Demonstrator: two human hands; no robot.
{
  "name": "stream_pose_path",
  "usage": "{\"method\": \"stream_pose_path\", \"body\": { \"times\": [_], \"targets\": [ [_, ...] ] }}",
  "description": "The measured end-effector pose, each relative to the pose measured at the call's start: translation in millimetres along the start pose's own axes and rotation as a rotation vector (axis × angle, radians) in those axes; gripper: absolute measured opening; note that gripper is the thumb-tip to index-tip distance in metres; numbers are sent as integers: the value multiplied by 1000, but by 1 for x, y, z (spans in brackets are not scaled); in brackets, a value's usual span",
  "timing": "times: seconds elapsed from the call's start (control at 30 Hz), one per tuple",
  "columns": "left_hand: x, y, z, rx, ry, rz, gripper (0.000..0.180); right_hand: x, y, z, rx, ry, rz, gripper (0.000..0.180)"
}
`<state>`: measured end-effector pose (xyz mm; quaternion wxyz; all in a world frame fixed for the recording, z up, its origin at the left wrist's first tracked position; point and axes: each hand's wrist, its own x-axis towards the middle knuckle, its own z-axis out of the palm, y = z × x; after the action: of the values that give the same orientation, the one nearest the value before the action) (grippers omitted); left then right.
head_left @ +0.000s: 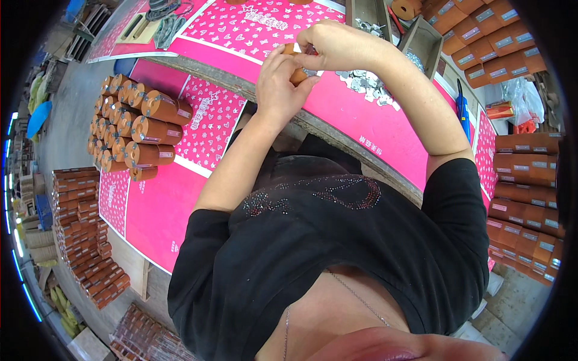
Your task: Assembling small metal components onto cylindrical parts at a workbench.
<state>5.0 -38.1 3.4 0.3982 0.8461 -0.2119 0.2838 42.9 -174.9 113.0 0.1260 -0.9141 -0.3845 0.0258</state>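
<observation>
My left hand (pixel 279 87) is closed around an orange-brown wooden piece (pixel 297 76) above the pink-covered bench. It looks like the round wooden cylinders (pixel 153 129) stacked to the left, which have a hole in the end and small metal plates. Against the held piece, my right hand (pixel 340 47) is bent over with its fingers pinched together. A bit of dark red shows between its fingertips; what it grips is mostly hidden. Loose silver metal plates (pixel 372 89) lie on the bench just right of my hands.
Wooden trays (pixel 421 37) with small metal parts stand at the far right. A blue-handled tool (pixel 462 111) lies at the right edge. Stacked brown pieces (pixel 524 186) fill the right side; more stacks (pixel 84 234) stand left. Grey gloves (pixel 170 30) lie far left.
</observation>
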Motion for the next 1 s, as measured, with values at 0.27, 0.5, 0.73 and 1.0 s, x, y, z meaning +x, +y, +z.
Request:
{"method": "stream_pose_path", "body": {
  "times": [0.27, 0.5, 0.73, 1.0],
  "targets": [
    [13, -18, -33, -96, -304, 80, 32, -29, -2, 10, 300, 410, 165, 26],
    [25, 2, -49, 120, -425, 110, 35, -54, 36, 23, 840, 718, 460, 29],
    [12, -7, -21, 53, -227, 69, 27, -50, 23, 35, 617, 590, 387, 26],
    [7, -1, -10, -20, -86, -37, 31, -33, 17, 42, 461, 408, 280, 30]
  ]
}}
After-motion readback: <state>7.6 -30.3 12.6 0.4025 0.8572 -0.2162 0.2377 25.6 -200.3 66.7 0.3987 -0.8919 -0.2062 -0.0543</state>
